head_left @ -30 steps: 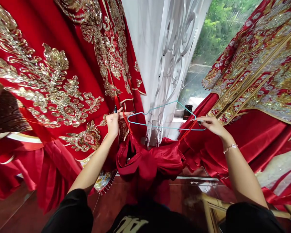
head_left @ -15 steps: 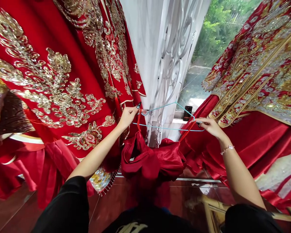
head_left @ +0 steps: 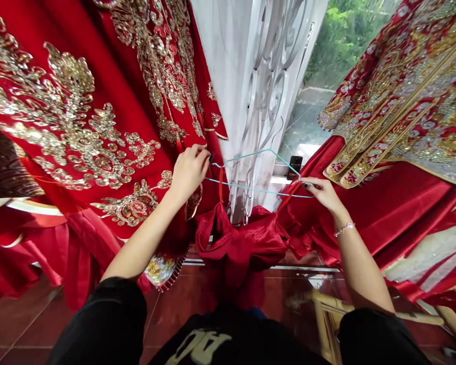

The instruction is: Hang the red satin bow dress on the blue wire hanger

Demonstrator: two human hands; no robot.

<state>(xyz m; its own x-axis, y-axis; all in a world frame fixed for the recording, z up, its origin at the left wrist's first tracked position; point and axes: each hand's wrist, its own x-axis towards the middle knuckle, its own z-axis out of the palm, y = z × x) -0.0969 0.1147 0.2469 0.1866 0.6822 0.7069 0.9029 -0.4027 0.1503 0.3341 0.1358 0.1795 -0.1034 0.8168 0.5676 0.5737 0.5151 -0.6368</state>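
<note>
A light-blue wire hanger point(head_left: 270, 149) is held up in front of me, its hook pointing up. My left hand point(head_left: 192, 170) is closed around the hanger's left end, fingers curled. With finger and thumb, my right hand point(head_left: 321, 190) pinches the right end, where a red strap meets the wire. Below hangs a red satin strappy dress point(head_left: 247, 246), bunched at the top. Its left strap point(head_left: 221, 187) loops over the hanger's left arm, just inside my left hand. The right strap point(head_left: 287, 196) runs up towards my right fingers.
Red gowns with gold sequin embroidery point(head_left: 110, 147) hang at left. An embroidered red jacket point(head_left: 399, 111) hangs at right. Behind the hanger are white scrollwork point(head_left: 268, 101) and a window with a phone point(head_left: 295, 166) on its sill. A bamboo-like frame point(head_left: 321, 324) stands lower right.
My left hand has let go of the left strap and moved left onto the hanger's end. The strap now rests on the wire. My right hand has shifted slightly left and up, still pinching.
</note>
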